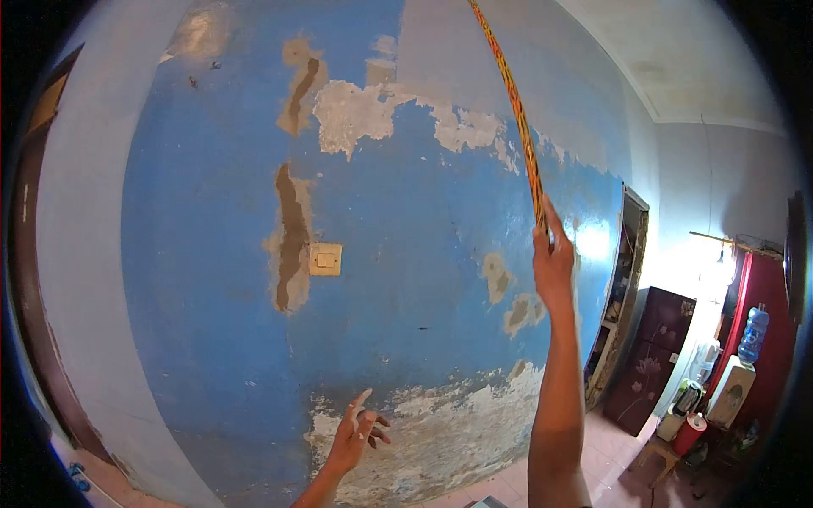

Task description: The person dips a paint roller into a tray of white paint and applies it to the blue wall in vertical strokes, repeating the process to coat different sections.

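In the head view, my right hand [554,258] is raised and closed around the lower end of a long orange, yellow and black patterned pole [513,89]. The pole slants up and to the left, and its top end lies beyond the upper edge. Behind it stands a blue wall [406,254] with peeled paint and a paler area at the upper right. My left hand [359,433] is low, in front of the bare lower patch. Its fingers are apart, and it holds nothing.
A cream wall switch [325,259] sits beside a brown filled crack [293,237]. At right are a doorway [622,279], a dark flowered fridge [652,360], a water dispenser [732,394] with a blue bottle, and a red jug [689,433]. A brown door frame [38,279] stands far left.
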{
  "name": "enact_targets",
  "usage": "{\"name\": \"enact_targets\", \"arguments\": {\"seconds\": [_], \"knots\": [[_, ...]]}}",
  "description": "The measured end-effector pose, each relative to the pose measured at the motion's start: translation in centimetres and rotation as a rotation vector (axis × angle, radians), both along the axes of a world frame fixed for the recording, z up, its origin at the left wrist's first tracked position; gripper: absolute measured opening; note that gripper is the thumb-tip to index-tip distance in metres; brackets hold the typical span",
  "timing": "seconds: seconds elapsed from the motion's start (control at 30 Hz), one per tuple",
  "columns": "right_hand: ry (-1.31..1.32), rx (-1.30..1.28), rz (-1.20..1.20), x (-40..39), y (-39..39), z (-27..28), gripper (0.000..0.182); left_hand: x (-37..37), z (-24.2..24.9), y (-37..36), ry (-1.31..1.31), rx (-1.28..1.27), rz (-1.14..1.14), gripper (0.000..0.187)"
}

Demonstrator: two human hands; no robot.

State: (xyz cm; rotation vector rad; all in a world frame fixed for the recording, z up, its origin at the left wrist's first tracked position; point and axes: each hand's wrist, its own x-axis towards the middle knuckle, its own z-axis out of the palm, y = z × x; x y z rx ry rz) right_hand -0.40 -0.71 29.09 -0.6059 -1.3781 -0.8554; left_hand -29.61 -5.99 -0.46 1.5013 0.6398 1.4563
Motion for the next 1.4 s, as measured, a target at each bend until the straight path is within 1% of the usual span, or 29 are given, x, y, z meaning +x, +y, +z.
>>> {"name": "enact_targets", "arguments": {"seconds": [0.07,0.1,0.17,0.2,0.27,0.3,0.37,0.4,0.53,0.67,0.8,0.83,0.93,1.0,1.1,1.17,1.23,1.33,1.4], "knots": [[0.222,-0.416,0.156,-1.0,-2.6,3.0,0.048,-0.8,-0.3,-0.2,0.004,-0.001,0.024,0.074],[0.220,-0.414,0.157,-1.3,-3.4,4.4,0.048,-1.2,-0.5,-0.3,0.009,-0.007,0.050,0.074],[0.258,-0.525,0.142,-1.8,-4.2,7.3,0.048,-1.9,-0.8,-0.4,-0.008,-0.010,0.066,0.074],[0.256,-0.522,0.142,-1.7,-3.9,8.7,0.048,-2.2,-0.9,-0.5,-0.022,-0.016,0.078,0.074],[0.225,-0.390,0.081,-1.3,-3.2,11.1,0.047,-2.6,-1.1,-0.7,-0.027,-0.013,0.095,0.074],[0.223,-0.387,0.078,-1.9,-4.2,11.8,0.047,-2.8,-1.3,-0.7,-0.030,-0.014,0.114,0.074],[0.319,-0.533,0.121,-2.9,-6.2,13.4,0.047,-3.3,-1.7,-0.7,-0.048,-0.006,0.128,0.074],[0.292,-0.491,0.164,-2.4,-5.8,14.2,0.046,-3.5,-1.9,-0.6,-0.061,-0.002,0.148,0.074],[0.317,-0.527,0.186,-2.2,-6.7,16.6,0.047,-4.3,-2.2,-0.7,-0.069,-0.012,0.181,0.074],[0.314,-0.524,0.165,-1.9,-6.9,16.3,0.047,-4.3,-2.2,-1.0,-0.069,-0.058,0.184,0.074],[0.266,-0.503,0.082,-0.9,-6.5,11.5,0.046,-4.1,-3.8,-0.4,-0.087,-0.026,0.152,0.075],[0.249,-0.498,0.092,-0.5,-6.5,10.1,0.046,-4.1,-3.8,-0.5,-0.091,-0.021,0.153,0.075],[0.230,-0.492,0.082,0.5,-7.2,5.7,0.047,-4.2,-3.7,-0.9,-0.066,-0.086,0.131,0.074],[0.224,-0.488,0.057,0.8,-7.8,4.9,0.047,-4.3,-4.1,-0.6,-0.077,-0.097,0.108,0.074],[0.256,-0.501,0.035,0.9,-8.3,5.5,0.046,-3.9,-4.5,0.0,-0.067,-0.049,0.076,0.074],[0.266,-0.508,0.022,0.8,-8.2,8.2,0.046,-3.4,-4.2,-0.1,-0.044,-0.069,0.071,0.074],[0.254,-0.507,0.067,0.3,-8.1,10.8,0.046,-3.1,-4.1,-0.1,-0.020,-0.092,0.072,0.075],[0.314,-0.526,0.060,-0.9,-7.9,14.3,0.046,-2.9,-4.8,-0.2,-0.032,-0.076,0.046,0.076],[0.305,-0.509,0.085,-1.3,-7.3,15.7,0.047,-3.1,-4.9,-0.4,0.014,-0.178,0.057,0.076]]}}
